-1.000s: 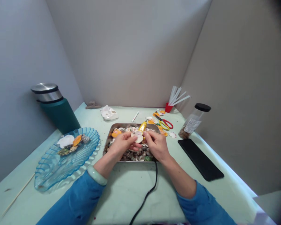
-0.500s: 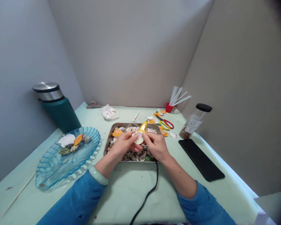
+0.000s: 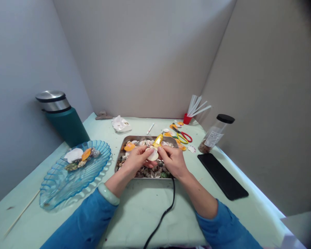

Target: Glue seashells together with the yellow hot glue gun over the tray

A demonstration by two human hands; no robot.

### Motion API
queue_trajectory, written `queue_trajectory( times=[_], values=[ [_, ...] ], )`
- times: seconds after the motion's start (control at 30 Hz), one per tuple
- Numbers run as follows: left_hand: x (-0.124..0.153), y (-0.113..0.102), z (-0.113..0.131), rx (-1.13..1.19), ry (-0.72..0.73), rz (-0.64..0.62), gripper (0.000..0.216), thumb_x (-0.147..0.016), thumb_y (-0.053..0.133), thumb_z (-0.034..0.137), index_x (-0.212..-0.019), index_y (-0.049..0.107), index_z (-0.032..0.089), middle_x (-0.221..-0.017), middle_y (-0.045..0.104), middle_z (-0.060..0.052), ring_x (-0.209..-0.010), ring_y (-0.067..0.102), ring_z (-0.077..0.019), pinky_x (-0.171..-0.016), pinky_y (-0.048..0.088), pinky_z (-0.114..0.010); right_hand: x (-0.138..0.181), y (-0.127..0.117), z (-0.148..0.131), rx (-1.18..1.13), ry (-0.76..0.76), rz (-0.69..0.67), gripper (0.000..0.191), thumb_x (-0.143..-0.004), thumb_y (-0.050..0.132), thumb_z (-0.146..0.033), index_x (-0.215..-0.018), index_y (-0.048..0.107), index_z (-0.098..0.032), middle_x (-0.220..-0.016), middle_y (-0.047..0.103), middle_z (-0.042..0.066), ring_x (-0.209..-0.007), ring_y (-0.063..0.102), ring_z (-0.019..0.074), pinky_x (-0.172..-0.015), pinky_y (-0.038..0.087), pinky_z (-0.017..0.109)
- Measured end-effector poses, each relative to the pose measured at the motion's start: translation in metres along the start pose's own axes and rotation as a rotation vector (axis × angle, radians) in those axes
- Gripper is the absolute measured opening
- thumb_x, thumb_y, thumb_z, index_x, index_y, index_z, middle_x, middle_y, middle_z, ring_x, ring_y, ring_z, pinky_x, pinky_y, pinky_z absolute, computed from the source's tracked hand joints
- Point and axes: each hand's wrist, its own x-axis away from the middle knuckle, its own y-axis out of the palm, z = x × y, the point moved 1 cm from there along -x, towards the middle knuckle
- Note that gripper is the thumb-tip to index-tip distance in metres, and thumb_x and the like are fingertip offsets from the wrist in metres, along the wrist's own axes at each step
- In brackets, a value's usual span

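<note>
A metal tray (image 3: 118, 159) full of small shells lies in the middle of the table. Over it my left hand (image 3: 134, 162) and my right hand (image 3: 172, 160) both pinch a white scallop shell (image 3: 153, 155) between thumbs and fingers. A yellow glue gun (image 3: 158, 140) rests on the tray just behind the shell, and its black cord (image 3: 163, 212) runs toward me between my arms.
A blue glass shell-shaped dish (image 3: 72, 176) with a few shells sits at left, a teal flask (image 3: 63, 119) behind it. At right are scissors (image 3: 182, 136), a red cup of glue sticks (image 3: 190, 114), a black-lidded jar (image 3: 214, 135) and a black phone (image 3: 222, 175). A thin wooden stick (image 3: 20, 214) lies far left.
Both hands with the white shell have shifted very slightly; otherwise nothing has moved.
</note>
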Motion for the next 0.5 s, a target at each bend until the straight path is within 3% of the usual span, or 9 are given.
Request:
queue_trajectory(
  times=[0.2, 0.5],
  values=[
    [0.0006, -0.0003, -0.0008, 0.018, -0.035, -0.017, 0.033, -0.073, 0.062, 0.045, -0.082, 0.053, 0.014, -0.057, 0.061, -0.001, -0.047, 0.06, -0.0124, -0.046, 0.049, -0.021, 0.0001, 0.0009, 0.0016, -0.012, -0.028, -0.014, 0.037, -0.09, 0.041, -0.035, -0.06, 0.051, -0.017, -0.054, 0.049, -0.002, -0.053, 0.044, 0.0093, -0.054, 0.03, 0.02],
    [0.0012, -0.0004, -0.0017, -0.025, 0.019, -0.038, 0.031, -0.075, 0.061, 0.044, -0.08, 0.052, 0.014, -0.055, 0.06, 0.0, -0.048, 0.058, -0.0107, -0.046, 0.047, -0.019, -0.0018, 0.0014, 0.002, 0.064, -0.082, -0.058, 0.036, -0.091, 0.041, -0.033, -0.059, 0.048, -0.017, -0.053, 0.046, -0.002, -0.052, 0.041, 0.0094, -0.054, 0.027, 0.021]
  ],
)
